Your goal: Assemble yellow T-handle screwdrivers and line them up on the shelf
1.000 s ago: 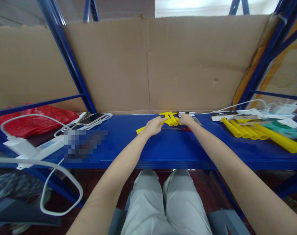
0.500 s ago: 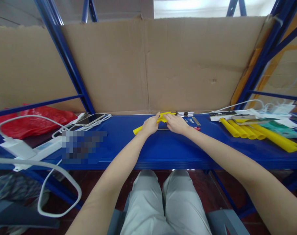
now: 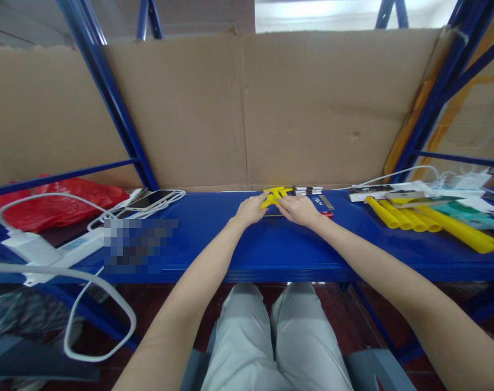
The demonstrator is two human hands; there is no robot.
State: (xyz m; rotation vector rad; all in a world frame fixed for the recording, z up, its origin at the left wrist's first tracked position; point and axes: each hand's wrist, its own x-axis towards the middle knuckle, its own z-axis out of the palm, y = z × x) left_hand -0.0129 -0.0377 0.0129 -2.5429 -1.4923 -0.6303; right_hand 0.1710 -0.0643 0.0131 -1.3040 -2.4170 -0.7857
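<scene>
Both my hands meet over a yellow piece (image 3: 271, 201) near the back of the blue table. My left hand (image 3: 251, 210) has its fingers closed on the left side of this piece. From the right, my right hand (image 3: 297, 209) grips the same piece, with fingertips close to those of the left. Other yellow pieces (image 3: 277, 190) lie just behind my fingers. What exactly the yellow piece looks like between the fingers is partly hidden. Beside my right hand are black and white pens (image 3: 308, 190), a dark blue packet (image 3: 318, 203) and a red item (image 3: 327, 215).
Rolled yellow tubes (image 3: 407, 214) lie on the right of the blue table (image 3: 287, 250), near white cables and papers. At left are a red bag (image 3: 63, 201), a phone (image 3: 151, 200) and a power strip (image 3: 82, 244). Cardboard (image 3: 312, 108) stands behind.
The long yellow end that stuck out to the left under my left hand no longer shows. The yellow piece has turned or folded between my fingers, and my right hand has shifted slightly.
</scene>
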